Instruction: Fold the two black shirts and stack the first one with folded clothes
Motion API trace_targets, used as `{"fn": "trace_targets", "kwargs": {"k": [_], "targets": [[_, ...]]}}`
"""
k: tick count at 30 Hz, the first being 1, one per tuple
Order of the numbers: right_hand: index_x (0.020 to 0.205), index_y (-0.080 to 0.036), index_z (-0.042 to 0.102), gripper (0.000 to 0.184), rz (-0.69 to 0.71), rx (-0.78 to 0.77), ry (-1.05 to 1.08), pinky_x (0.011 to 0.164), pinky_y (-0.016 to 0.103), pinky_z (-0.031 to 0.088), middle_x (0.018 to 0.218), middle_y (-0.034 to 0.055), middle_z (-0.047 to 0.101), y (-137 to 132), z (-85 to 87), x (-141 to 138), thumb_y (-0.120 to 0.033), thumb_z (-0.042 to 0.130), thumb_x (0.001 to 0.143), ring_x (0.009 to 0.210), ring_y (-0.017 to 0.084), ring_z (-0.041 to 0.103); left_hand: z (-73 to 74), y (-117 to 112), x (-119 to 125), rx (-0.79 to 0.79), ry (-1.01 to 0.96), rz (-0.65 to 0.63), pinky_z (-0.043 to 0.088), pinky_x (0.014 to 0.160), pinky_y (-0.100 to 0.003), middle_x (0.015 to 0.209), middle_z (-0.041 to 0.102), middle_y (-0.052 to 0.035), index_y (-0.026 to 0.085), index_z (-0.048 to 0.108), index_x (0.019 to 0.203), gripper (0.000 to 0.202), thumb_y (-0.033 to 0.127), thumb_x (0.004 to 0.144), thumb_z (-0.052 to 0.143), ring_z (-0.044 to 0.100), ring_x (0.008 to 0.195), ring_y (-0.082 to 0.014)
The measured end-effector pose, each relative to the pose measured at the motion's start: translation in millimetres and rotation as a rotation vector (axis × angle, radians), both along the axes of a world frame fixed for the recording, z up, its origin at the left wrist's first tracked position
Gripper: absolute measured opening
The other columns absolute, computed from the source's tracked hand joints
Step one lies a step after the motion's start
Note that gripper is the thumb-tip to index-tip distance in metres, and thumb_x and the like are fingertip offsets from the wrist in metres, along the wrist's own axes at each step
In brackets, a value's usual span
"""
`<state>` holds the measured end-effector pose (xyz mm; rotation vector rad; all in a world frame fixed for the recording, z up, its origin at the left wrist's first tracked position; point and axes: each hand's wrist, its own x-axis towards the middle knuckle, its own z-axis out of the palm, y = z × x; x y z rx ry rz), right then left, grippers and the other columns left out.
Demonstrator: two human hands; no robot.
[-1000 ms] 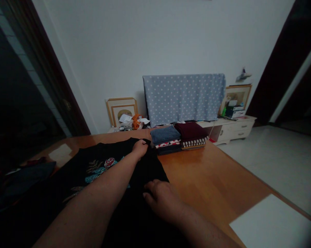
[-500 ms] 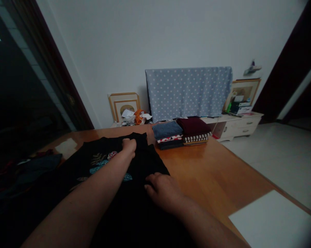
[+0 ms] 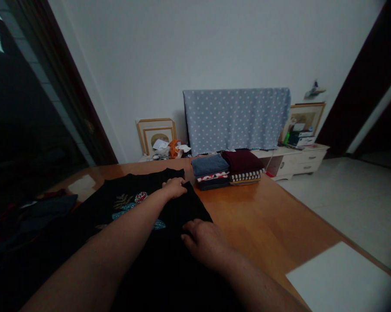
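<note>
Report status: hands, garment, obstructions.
Left hand on black garment near far edge; right hand on its right side. Garment lies on table. Folded clothes close by, clear of both hands.

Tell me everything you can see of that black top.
The black top lies spread on the glossy wooden table. It looks like soft, matte fabric. It carries a glittery decoration: a red flower-like shape, teal leaf shapes and a dull gold sprig, partly hidden by the left forearm. The left hand touches it near its far edge; the right hand rests near its right edge. Its near part is lost in darkness.
</note>
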<state>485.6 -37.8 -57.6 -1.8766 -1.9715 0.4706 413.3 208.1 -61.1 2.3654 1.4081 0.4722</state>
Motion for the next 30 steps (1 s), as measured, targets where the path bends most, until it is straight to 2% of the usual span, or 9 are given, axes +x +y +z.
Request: {"fn": "trace_targets", "kwargs": {"k": [3, 8, 13, 16, 18, 20, 24, 27, 30], "targets": [[0.120, -0.024, 0.067, 0.038, 0.000, 0.000, 0.006, 0.081, 0.033, 0.046, 0.110, 0.0076, 0.069, 0, -0.4, 0, -0.042, 0.047, 0.093, 0.097, 0.023, 0.066, 3.3, -1, 3, 0.046, 0.006, -0.026, 0.040, 0.083, -0.034, 0.094, 0.072, -0.0009, 0.027, 0.068, 0.084, 0.015, 0.028, 0.069, 0.070, 0.062, 0.099, -0.0248], [0.120, -0.024, 0.067, 0.038, -0.003, 0.011, 0.014, 0.082, 0.033, 0.046, 0.109, 0.0078, 0.070, -1, 0.2, 0, -0.041, 0.047, 0.093, 0.097, 0.023, 0.066, 2.2, -7, 3, 0.224, -0.012, -0.060, 0.039, 0.085, -0.034, 0.100, 0.068, -0.0029, 0.026, 0.058, 0.096, 0.015, 0.031, 0.083, 0.060, 0.059, 0.102, -0.0236], [0.117, -0.023, 0.068, 0.037, -0.003, 0.030, 0.028, 0.080, 0.033, 0.047, 0.107, 0.0075, 0.070, -2, -0.8, 0, -0.041, 0.048, 0.092, 0.095, 0.023, 0.067, -2.6, -14, -4, 0.250, 0.098, -0.199, 0.037, 0.087, -0.036, 0.109, 0.066, -0.0044, 0.027, 0.054, 0.110, 0.037, 0.019, 0.075, 0.060, 0.056, 0.108, -0.0258], [0.116, -0.024, 0.068, 0.036, -0.005, 0.033, 0.027, 0.080, 0.033, 0.047, 0.107, 0.0074, 0.070, -1, -1.9, 0, -0.041, 0.048, 0.092, 0.095, 0.023, 0.067, 0.4, -17, -6, 0.261, 0.178, -0.244, 0.036, 0.088, -0.037, 0.111, 0.066, -0.0053, 0.027, 0.053, 0.116, 0.044, 0.023, 0.073, 0.063, 0.055, 0.110, -0.0272], [0.115, -0.023, 0.069, 0.036, -0.009, 0.029, 0.023, 0.079, 0.033, 0.047, 0.108, 0.0073, 0.070, -1, -2.5, 0, -0.041, 0.048, 0.092, 0.095, 0.024, 0.067, 3.8, -19, -5, 0.286, 0.228, -0.263, 0.036, 0.088, -0.037, 0.108, 0.066, -0.0050, 0.027, 0.054, 0.113, 0.039, 0.027, 0.075, 0.064, 0.056, 0.107, -0.0274], [0.115, -0.023, 0.069, 0.036, -0.008, 0.030, 0.023, 0.079, 0.033, 0.047, 0.107, 0.0072, 0.071, 0, -2.8, 0, -0.042, 0.048, 0.092, 0.095, 0.024, 0.067, 6.0, -21, -2, 0.328, 0.259, -0.259, 0.036, 0.087, -0.039, 0.102, 0.067, -0.0048, 0.026, 0.056, 0.103, 0.027, 0.030, 0.077, 0.063, 0.056, 0.104, -0.0276], [0.117, -0.024, 0.068, 0.037, -0.005, 0.037, 0.017, 0.079, 0.033, 0.047, 0.107, 0.0069, 0.071, 0, -2.0, 1, -0.041, 0.047, 0.092, 0.095, 0.023, 0.067, 1.5, -26, 6, 0.452, 0.250, -0.159, 0.035, 0.088, -0.042, 0.097, 0.066, -0.0064, 0.024, 0.055, 0.090, 0.011, 0.029, 0.081, 0.061, 0.055, 0.103, -0.0285], [0.117, -0.024, 0.068, 0.037, -0.008, 0.030, 0.013, 0.078, 0.033, 0.047, 0.107, 0.0069, 0.070, -1, -1.7, 1, -0.042, 0.048, 0.091, 0.095, 0.023, 0.067, -7.4, -31, 10, 0.488, 0.244, -0.153, 0.034, 0.090, -0.042, 0.105, 0.066, -0.0082, 0.024, 0.054, 0.092, 0.013, 0.026, 0.081, 0.061, 0.052, 0.108, -0.0294], [0.117, -0.025, 0.068, 0.036, -0.007, 0.038, 0.008, 0.077, 0.033, 0.046, 0.106, 0.0067, 0.070, -1, -1.9, 1, -0.042, 0.048, 0.091, 0.093, 0.023, 0.067, -14.2, -32, 12, 0.442, 0.227, -0.160, 0.035, 0.089, -0.041, 0.109, 0.065, -0.0081, 0.024, 0.054, 0.101, 0.021, 0.025, 0.082, 0.061, 0.052, 0.109, -0.0286]]}}
